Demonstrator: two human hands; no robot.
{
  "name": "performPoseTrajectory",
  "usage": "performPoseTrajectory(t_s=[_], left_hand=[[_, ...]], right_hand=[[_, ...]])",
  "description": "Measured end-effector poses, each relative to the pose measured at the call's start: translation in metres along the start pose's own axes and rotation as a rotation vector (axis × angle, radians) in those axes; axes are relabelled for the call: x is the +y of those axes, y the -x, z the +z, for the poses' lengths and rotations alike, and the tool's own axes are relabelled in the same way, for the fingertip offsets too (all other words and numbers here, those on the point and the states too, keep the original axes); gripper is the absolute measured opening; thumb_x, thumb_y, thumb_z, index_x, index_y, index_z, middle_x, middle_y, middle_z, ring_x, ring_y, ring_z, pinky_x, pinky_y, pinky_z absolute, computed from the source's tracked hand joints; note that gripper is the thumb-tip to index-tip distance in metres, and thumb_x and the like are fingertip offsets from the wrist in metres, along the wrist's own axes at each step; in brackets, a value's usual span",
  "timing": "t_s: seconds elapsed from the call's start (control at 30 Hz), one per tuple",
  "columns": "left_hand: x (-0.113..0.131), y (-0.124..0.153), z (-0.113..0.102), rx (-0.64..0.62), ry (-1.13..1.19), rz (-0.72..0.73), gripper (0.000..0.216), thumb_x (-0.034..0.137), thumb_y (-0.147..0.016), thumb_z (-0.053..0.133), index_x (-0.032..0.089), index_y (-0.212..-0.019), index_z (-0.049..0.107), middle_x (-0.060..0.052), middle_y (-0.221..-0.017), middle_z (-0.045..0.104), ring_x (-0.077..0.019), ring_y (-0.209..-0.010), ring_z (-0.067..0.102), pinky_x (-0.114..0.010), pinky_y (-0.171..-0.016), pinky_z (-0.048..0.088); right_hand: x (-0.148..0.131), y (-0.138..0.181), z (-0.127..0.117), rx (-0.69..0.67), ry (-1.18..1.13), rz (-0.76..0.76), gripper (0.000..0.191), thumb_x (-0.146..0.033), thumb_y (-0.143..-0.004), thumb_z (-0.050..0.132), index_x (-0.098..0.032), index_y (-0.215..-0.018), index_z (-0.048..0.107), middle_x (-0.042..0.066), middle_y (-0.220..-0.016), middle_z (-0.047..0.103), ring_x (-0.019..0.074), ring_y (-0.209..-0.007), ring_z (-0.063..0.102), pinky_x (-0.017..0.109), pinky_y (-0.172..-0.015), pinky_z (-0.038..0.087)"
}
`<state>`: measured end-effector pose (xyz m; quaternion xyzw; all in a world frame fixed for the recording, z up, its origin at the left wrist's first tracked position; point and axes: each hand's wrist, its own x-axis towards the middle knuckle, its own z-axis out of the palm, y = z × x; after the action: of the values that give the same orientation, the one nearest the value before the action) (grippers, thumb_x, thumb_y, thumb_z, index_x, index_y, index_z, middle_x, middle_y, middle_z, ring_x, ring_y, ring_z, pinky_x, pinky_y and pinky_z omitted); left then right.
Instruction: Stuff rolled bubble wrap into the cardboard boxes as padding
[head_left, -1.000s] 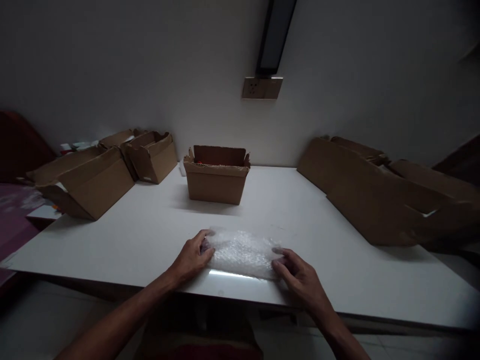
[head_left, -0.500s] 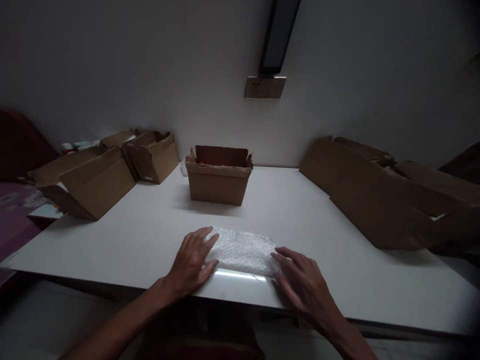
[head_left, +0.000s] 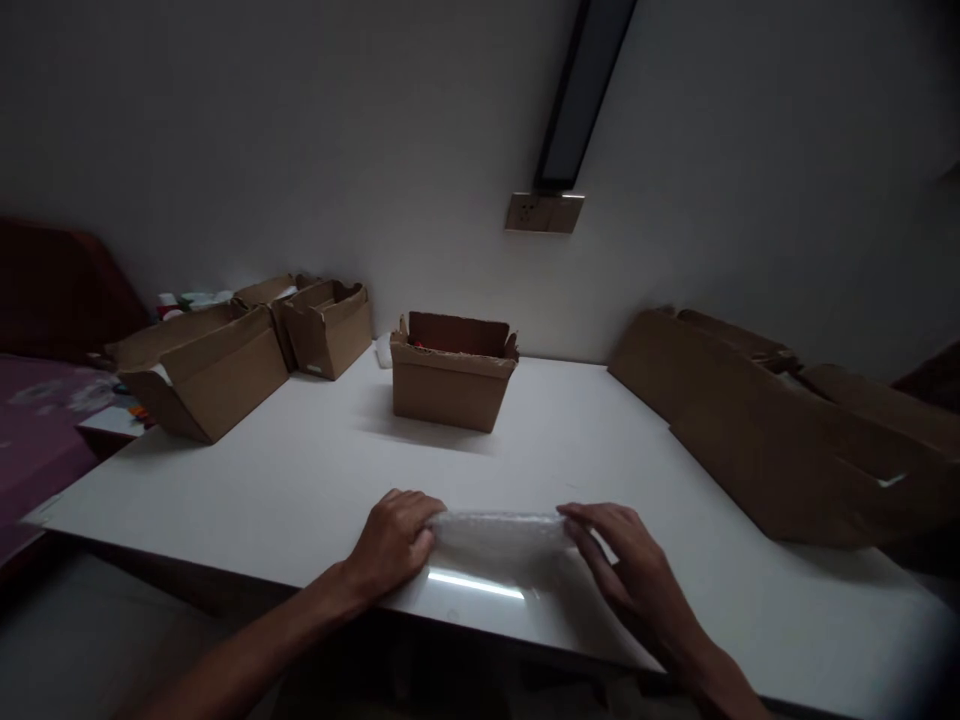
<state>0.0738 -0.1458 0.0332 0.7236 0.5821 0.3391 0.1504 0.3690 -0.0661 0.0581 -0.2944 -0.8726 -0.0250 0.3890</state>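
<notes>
A strip of clear bubble wrap (head_left: 499, 528) is stretched between my hands, tilted so that it shows nearly edge-on near the front of the white table (head_left: 300, 500). Its left end sits in the closed fingers of my left hand (head_left: 396, 540). At the other end, my right hand (head_left: 619, 550) pinches the bubble wrap between thumb and fingertips. Below the strip, a bright light streak reflects off the tabletop.
Straight ahead stands an open cardboard box (head_left: 450, 390) with something red inside. More open boxes (head_left: 217, 380) line the left side, and large cardboard boxes (head_left: 750, 440) flank the right. A wall socket (head_left: 544, 213) is behind.
Half a second ago the bubble wrap lay flatter with its broad face showing and my fingers resting at its ends. Now both hands grip it and it is tilted up. The view has shifted slightly.
</notes>
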Motion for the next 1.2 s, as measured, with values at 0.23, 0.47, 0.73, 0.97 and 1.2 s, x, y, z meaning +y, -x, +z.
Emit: performPoseTrajectory(t_s=[0.23, 0.47, 0.73, 0.97, 1.2], left_hand=[[0.019, 0.019, -0.002, -0.028, 0.614, -0.467, 0.061, 0.031, -0.084, 0.054, 0.014, -0.142, 0.045, 0.002, -0.061, 0.066, -0.0156, -0.056, 0.063, -0.027, -0.06, 0.048], [0.002, 0.024, 0.002, -0.031, 0.832, -0.639, 0.081, 0.047, -0.081, 0.058, 0.009, -0.148, 0.035, 0.0, -0.05, 0.066, -0.0157, -0.044, 0.061, -0.025, -0.049, 0.047], [-0.002, 0.028, -0.005, -0.074, 0.97, -0.702, 0.056, 0.05, -0.075, 0.068, 0.008, -0.112, 0.061, -0.005, -0.06, 0.069, -0.014, -0.051, 0.063, -0.024, -0.051, 0.05], [-0.003, 0.029, -0.011, -0.165, 1.084, -0.695, 0.061, 0.053, -0.079, 0.065, 0.009, -0.12, 0.055, -0.009, -0.077, 0.071, -0.0154, -0.059, 0.065, -0.027, -0.053, 0.051], [-0.009, 0.04, -0.026, 0.13, 0.283, -0.244, 0.064, 0.02, -0.079, 0.06, 0.026, -0.141, 0.046, -0.009, -0.131, 0.058, -0.0231, -0.117, 0.056, -0.042, -0.102, 0.044]], right_hand=[[0.01, -0.093, 0.023, 0.05, 0.099, 0.017, 0.025, -0.035, -0.097, 0.052, -0.018, -0.107, 0.068, 0.011, -0.099, 0.074, 0.0258, -0.09, 0.067, 0.041, -0.081, 0.05], [-0.022, -0.062, 0.086, -0.241, -0.017, -0.074, 0.03, -0.024, -0.096, 0.048, -0.02, -0.12, 0.066, 0.013, -0.123, 0.066, 0.0265, -0.11, 0.06, 0.044, -0.09, 0.047], [-0.041, -0.027, 0.062, -0.507, -0.216, -0.012, 0.042, -0.026, -0.092, 0.053, -0.024, -0.134, 0.058, 0.011, -0.14, 0.056, 0.0277, -0.127, 0.05, 0.05, -0.103, 0.041], [-0.084, 0.001, 0.081, -0.418, -0.237, -0.043, 0.058, -0.029, -0.085, 0.063, -0.014, -0.139, 0.048, 0.018, -0.127, 0.063, 0.0313, -0.11, 0.059, 0.048, -0.091, 0.048], [-0.075, -0.008, 0.097, -0.282, -0.365, 0.196, 0.03, -0.016, -0.09, 0.048, -0.021, -0.113, 0.067, 0.008, -0.102, 0.075, 0.0232, -0.09, 0.067, 0.04, -0.081, 0.052]])
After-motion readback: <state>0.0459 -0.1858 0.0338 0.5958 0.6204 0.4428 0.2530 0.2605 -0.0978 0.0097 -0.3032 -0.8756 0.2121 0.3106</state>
